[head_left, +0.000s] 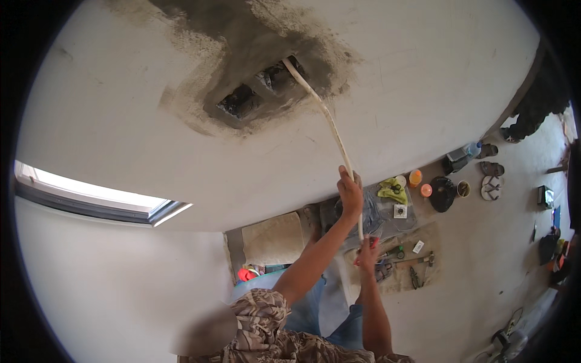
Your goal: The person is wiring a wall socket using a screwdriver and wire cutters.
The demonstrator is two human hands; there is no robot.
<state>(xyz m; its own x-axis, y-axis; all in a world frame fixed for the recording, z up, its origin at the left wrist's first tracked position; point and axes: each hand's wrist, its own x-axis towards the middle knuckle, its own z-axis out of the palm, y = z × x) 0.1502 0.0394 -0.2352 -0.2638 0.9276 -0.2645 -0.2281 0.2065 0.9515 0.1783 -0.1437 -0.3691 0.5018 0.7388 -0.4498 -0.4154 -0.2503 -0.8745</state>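
A white cable [331, 124] comes out of the right-hand opening of a double wall box [266, 91], set in grey mortar in the wall. It hangs down in a gentle curve to my hands. My left hand [350, 192] is closed around the cable partway along. Lower down, my right hand [367, 254] is closed on a red-handled tool [374, 242] at the cable's lower end. The tool's jaws and the cable tip are mostly hidden by the fingers, so its exact kind cannot be made out.
A hammer [417, 261], pliers [414, 278] and other tools lie on a cloth on the floor. Beyond them are a white socket plate [400, 211], a green cloth [393, 190], orange containers [415, 177] and a black bowl [443, 194]. A window [97, 196] is at left.
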